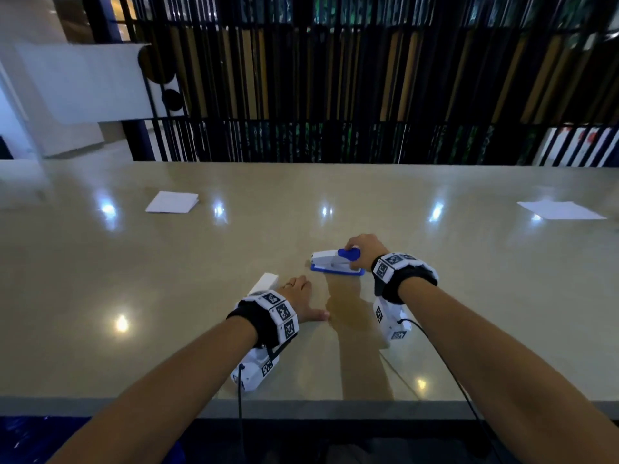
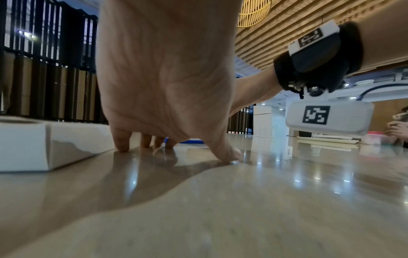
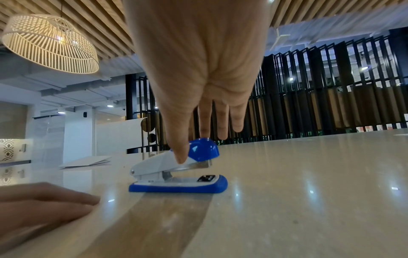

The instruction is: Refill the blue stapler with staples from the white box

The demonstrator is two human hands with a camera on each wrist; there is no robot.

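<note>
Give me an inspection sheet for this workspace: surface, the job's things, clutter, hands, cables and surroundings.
Surface: glossy beige table, ceiling lights reflected in it.
Job's things: blue stapler stands on its base, top arm down; white box lies just left of the left hand; whether it is open cannot be told.
Clutter: folded white paper far left, flat sheet far right.
Hands: right hand has thumb and fingertips on the stapler's blue cap; left hand rests fingertips on the table, holding nothing.
Cables: black cable runs from the right wrist unit over the table's near edge; another hangs from the left unit.
Surroundings: dark slatted screen behind, wicker pendant lamp overhead.
</note>
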